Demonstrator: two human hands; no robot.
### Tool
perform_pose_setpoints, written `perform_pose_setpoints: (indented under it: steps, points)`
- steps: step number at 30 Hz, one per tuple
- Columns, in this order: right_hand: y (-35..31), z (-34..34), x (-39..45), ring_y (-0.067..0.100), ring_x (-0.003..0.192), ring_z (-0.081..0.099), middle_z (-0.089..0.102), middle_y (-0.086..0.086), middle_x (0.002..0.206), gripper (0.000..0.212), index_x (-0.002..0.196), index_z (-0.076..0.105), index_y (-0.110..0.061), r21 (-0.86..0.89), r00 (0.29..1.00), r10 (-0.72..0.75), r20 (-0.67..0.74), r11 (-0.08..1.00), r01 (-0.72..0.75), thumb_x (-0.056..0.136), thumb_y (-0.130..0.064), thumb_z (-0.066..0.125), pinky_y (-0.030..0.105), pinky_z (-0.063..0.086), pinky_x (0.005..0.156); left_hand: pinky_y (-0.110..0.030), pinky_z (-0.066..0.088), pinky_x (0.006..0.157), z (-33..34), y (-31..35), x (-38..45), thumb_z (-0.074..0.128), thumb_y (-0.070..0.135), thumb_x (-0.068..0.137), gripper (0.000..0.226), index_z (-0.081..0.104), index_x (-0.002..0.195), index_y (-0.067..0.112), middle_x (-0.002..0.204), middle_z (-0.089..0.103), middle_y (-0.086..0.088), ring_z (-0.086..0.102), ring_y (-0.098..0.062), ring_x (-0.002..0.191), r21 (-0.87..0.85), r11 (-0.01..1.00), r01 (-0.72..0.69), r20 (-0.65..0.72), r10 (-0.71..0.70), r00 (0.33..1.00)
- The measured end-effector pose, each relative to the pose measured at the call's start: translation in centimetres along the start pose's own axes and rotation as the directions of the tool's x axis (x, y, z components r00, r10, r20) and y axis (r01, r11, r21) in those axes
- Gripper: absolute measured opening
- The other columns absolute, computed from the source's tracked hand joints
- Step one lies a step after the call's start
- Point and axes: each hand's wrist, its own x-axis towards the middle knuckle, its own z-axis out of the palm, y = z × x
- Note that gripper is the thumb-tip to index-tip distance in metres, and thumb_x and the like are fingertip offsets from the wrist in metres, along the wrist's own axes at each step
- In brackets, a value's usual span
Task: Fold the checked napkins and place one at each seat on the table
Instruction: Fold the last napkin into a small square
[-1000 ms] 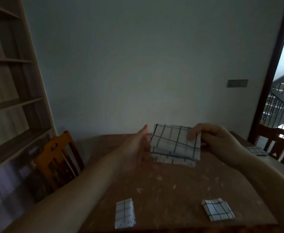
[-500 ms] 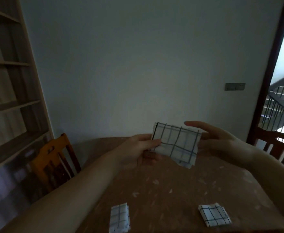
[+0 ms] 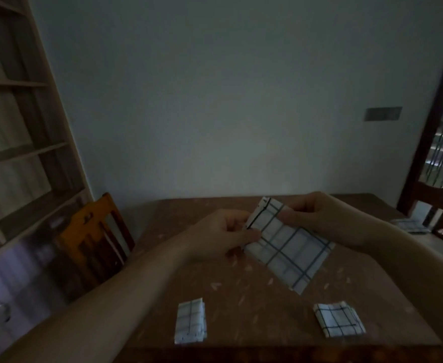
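A wooden bookshelf (image 3: 18, 153) stands beside an orange chair (image 3: 94, 239).

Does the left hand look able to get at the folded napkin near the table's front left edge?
Probably not right now: the left hand is pinching the held napkin. The folded napkin lies uncovered on the table, nothing between.

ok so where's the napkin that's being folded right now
In the head view it's held above the middle of the table, the napkin pinched between the left hand and right hand.
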Motion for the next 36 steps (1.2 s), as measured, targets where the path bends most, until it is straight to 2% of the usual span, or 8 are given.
perform_pose_setpoints:
  steps: [5,9,14,17,23,28,32,36]
  points:
    - [1.6,3.1,1.8,-0.003,0.057,0.062,0.070,-0.014,0.066,0.016,0.075,0.076,-0.030,-0.158,0.998,-0.055,-0.041,0.986,0.047,0.088,-0.032,0.067,0.014,0.046,0.054,-0.031,0.058,0.079,0.1,-2.4,-1.6,0.058,0.033,0.094,0.019,0.069,0.107,0.026,0.103,0.073,0.002,0.071,-0.015,0.089,0.032,0.988,0.152,-0.068,-0.149,0.986]
    - [1.8,7.7,3.4,-0.002,0.057,0.062,0.069,-0.013,0.065,0.016,0.076,0.076,-0.026,-0.176,0.998,-0.070,-0.009,0.982,0.067,0.086,-0.035,0.068,0.010,0.043,0.048,-0.030,0.055,0.075,0.7,-4.4,-3.5,0.053,0.036,0.097,0.028,0.074,0.097,0.016,0.093,0.073,-0.003,0.070,-0.015,0.086,0.028,0.991,0.134,-0.345,-0.116,0.932]
    - [1.9,13.4,4.0,0.013,0.057,0.068,0.073,0.001,0.066,0.016,0.077,0.072,-0.011,0.169,0.975,0.147,0.168,0.970,-0.175,0.083,-0.026,0.071,0.023,0.054,0.054,-0.045,0.048,0.065,-2.4,-8.3,-7.8,0.050,0.038,0.097,0.039,0.062,0.082,0.004,0.076,0.062,-0.018,0.061,-0.029,0.071,0.113,0.989,0.098,-0.644,-0.002,0.765]
    - [0.5,17.7,4.4,0.010,0.047,0.056,0.062,-0.001,0.053,0.023,0.069,0.066,-0.008,0.288,0.979,0.169,0.116,0.937,-0.196,0.089,-0.021,0.064,0.024,0.048,0.051,-0.051,0.050,0.068,-5.2,-11.0,-11.4,0.047,0.045,0.096,0.042,0.062,0.082,0.008,0.075,0.064,-0.013,0.062,-0.025,0.070,0.132,0.983,0.131,-0.721,0.005,0.693]
    - [-5.6,31.7,6.0,0.023,0.086,0.073,0.075,0.011,0.099,0.020,0.106,0.069,-0.010,0.528,0.951,0.255,0.177,0.791,-0.310,0.091,-0.020,0.061,0.031,0.059,0.071,-0.042,0.046,0.069,-11.2,-15.4,-21.0,0.047,0.037,0.099,0.038,0.062,0.086,0.004,0.081,0.062,-0.018,0.060,-0.026,0.074,0.057,0.991,0.119,-0.799,-0.026,0.600]
    - [-9.6,39.9,9.4,0.016,0.072,0.071,0.074,0.013,0.098,0.022,0.110,0.066,-0.002,0.504,0.934,0.300,0.192,0.787,-0.356,0.090,-0.002,0.059,0.022,0.055,0.055,-0.034,0.051,0.086,-18.0,-20.3,-29.2,0.061,0.034,0.093,0.017,0.065,0.100,0.020,0.104,0.067,-0.006,0.064,-0.016,0.097,-0.208,0.950,0.234,-0.649,-0.313,0.694]
    - [-9.2,43.3,13.0,0.019,0.066,0.062,0.074,0.010,0.086,0.017,0.102,0.071,-0.010,0.350,0.878,0.341,0.335,0.820,-0.452,0.090,-0.007,0.060,0.029,0.044,0.057,-0.030,0.054,0.066,-22.3,-24.6,-32.4,0.069,0.030,0.088,0.011,0.065,0.093,0.021,0.079,0.062,0.001,0.062,-0.012,0.070,-0.393,0.808,0.438,-0.308,-0.565,0.766]
    - [-6.6,46.9,16.6,0.024,0.072,0.065,0.070,0.016,0.087,0.020,0.100,0.071,-0.003,0.519,0.883,0.470,0.005,0.753,-0.404,0.090,-0.019,0.064,0.034,0.051,0.063,-0.021,0.049,0.053,-23.6,-29.1,-31.4,0.071,0.020,0.087,0.012,0.066,0.078,0.015,0.066,0.062,-0.001,0.061,-0.009,0.056,-0.491,0.718,0.493,-0.144,-0.625,0.767]
